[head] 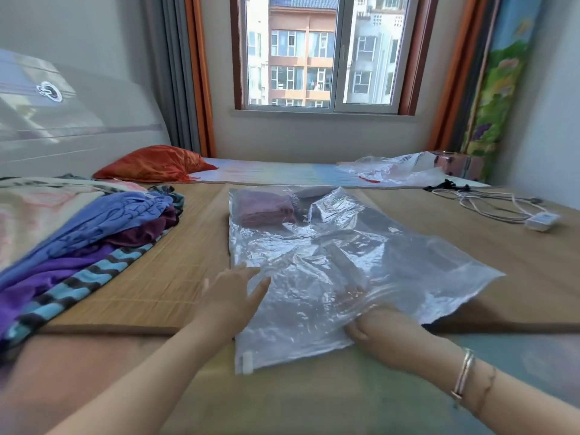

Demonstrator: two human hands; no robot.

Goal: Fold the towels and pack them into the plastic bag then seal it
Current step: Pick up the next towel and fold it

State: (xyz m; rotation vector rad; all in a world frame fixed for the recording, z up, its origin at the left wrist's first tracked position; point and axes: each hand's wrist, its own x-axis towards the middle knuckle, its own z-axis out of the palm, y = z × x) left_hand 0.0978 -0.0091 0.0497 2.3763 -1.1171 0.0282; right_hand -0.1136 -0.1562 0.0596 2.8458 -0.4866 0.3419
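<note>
Two hands work at mid-frame bottom: right hand (384, 335) has its grip closed on the plastic bag (329, 277) mouth edge; left hand (233, 296) rests flat, fingers straight, on the bag. Folded pink towel (265, 208) sits deep inside; unfolded towels (94, 240) wait left. Slippery film may slide on the bed.

The plastic bag (329, 262) lies on the bamboo mat (175, 265) in front of me, a folded towel (263, 208) inside at its far end. My left hand (232, 296) lies on its near left edge, my right hand (386, 334) at its near edge. A heap of towels (88, 246) lies left; a cable (489, 202) far right; a pillow (153, 164) behind.
</note>
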